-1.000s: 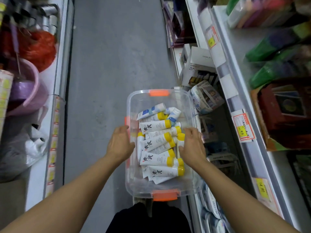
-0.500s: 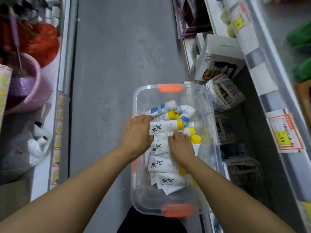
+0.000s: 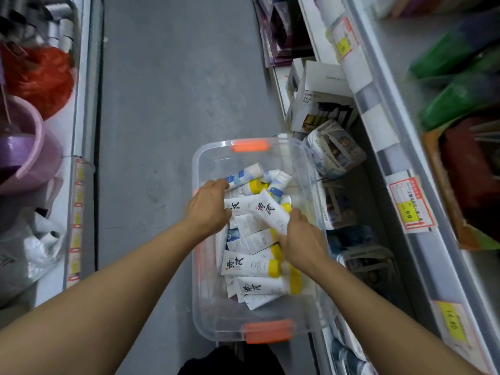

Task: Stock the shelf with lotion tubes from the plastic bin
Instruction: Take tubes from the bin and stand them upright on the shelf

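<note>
A clear plastic bin (image 3: 208, 315) with orange latches sits on the grey floor below me, holding several white lotion tubes (image 3: 247, 266) with yellow caps, plus a few blue-and-white ones. My right hand (image 3: 301, 240) grips one white tube (image 3: 269, 212) by its cap end and lifts it tilted above the pile. Over the bin's left side, my left hand (image 3: 207, 207) has its fingers curled onto a tube near the top of the pile. The shelf (image 3: 422, 201) with price tags runs along the right.
Boxed goods (image 3: 322, 101) and wrapped packs (image 3: 334, 150) sit on the low shelf right of the bin. Green packets (image 3: 457, 96) lie on the upper right shelf. A purple basin (image 3: 32, 155) and red mesh occupy the left shelving. Grey aisle floor (image 3: 173, 90) stretches ahead.
My right hand has closed on one tube and raised it out of the pile. My left hand stayed on the tubes at the bin's left. The view shifted slightly.
</note>
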`<state>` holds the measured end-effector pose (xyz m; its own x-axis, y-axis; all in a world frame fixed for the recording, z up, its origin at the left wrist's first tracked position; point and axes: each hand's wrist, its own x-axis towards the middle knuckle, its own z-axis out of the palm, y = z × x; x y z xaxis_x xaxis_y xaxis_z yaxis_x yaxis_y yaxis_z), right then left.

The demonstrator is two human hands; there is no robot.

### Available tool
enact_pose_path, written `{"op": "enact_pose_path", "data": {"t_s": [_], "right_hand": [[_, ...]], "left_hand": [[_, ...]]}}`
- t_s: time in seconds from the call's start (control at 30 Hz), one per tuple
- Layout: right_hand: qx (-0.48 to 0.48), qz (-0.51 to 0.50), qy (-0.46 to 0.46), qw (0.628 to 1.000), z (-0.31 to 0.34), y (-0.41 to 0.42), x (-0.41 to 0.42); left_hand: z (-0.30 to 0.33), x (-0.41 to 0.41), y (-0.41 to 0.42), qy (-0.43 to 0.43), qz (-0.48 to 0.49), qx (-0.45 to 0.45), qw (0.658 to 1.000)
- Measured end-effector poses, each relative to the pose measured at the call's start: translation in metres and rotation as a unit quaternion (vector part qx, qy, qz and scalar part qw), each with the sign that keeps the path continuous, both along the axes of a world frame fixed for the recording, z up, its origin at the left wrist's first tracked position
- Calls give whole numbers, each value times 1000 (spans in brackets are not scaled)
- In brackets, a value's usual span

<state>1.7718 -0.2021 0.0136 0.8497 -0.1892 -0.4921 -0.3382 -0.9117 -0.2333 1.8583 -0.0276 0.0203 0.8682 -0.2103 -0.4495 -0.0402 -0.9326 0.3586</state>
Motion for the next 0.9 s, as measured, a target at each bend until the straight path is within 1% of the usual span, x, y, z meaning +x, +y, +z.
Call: {"op": "enact_pose_path", "data": {"t_s": [0.13,0.2,0.3,0.47,0.53,0.7,0.8,0.9], "right_hand": [[77,-130,-63,987,28,-22,9],[91,-163,-95,978,33,-32,12],[92,-197,-120,969,33,-44,13],[98,-219,-133,962,23,-48,4],[101,-217,-129,962,22,-45,2],[99,-216,-120,964,24,-41,0],[74,-212,-116,968,27,-43,-4],[68,-213,-104,969,27,-42,-9]], "left_hand": [[-3,7,-17,23,-25,16,999],[-9,11,-29,37,-36,19,998],[-21,14,-44,44,-54,25,997],[-24,16,-48,-46,-66,18,997],[-20,15,-42,-46,-75,25,996],[-9,12,-29,-56,-55,9,997],[-2,6,-22,-88,-38,9,995],[1,-4,-13,-127,9,20,992]]}}
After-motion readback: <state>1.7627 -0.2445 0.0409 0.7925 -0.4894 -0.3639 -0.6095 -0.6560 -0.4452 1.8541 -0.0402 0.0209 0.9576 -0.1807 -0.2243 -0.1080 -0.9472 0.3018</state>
